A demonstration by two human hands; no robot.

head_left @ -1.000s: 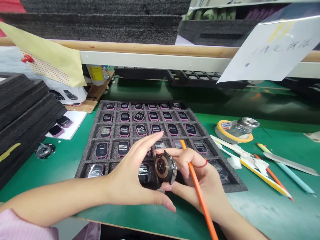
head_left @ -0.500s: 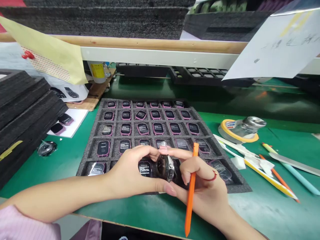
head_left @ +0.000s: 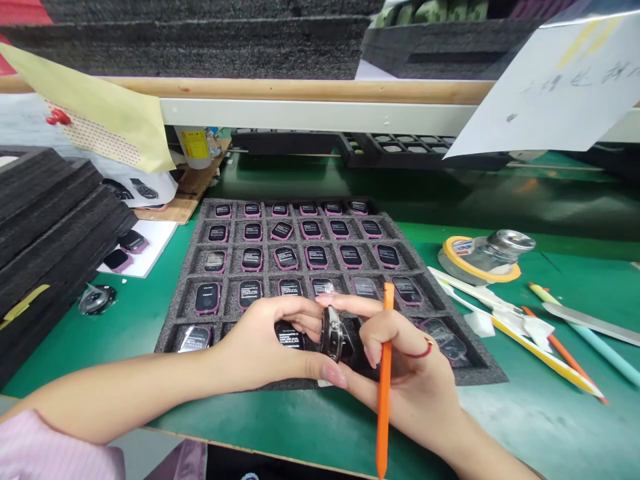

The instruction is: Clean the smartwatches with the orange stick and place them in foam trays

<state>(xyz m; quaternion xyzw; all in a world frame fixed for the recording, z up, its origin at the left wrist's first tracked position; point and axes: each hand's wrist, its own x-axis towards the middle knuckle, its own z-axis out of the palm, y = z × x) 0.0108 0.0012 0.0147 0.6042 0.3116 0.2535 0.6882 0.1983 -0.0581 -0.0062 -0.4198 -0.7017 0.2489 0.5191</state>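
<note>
A round dark watch body (head_left: 332, 333) is pinched edge-on between both my hands, just above the front row of a grey foam tray (head_left: 385, 225). My left hand (head_left: 270, 343) curls round its left side, thumb underneath and fingers on top. My right hand (head_left: 407, 363) grips its right side and also clamps an orange stick (head_left: 384, 380) that points down towards me. The tray's pockets hold several pink-rimmed square watches (head_left: 317, 256) with black screens.
Stacked black foam sheets (head_left: 45, 213) lie at left, with a loose round part (head_left: 96, 299) beside them. At right sit a tape roll with a metal-capped bottle (head_left: 483, 253), pens and sticks (head_left: 550, 347). A shelf rail (head_left: 310, 113) and hanging papers cross the back.
My left fingers, spread a second ago, have closed over the watch body. The watch has turned from showing its round back to edge-on. The orange stick swung from pointing up-left to hanging downward.
</note>
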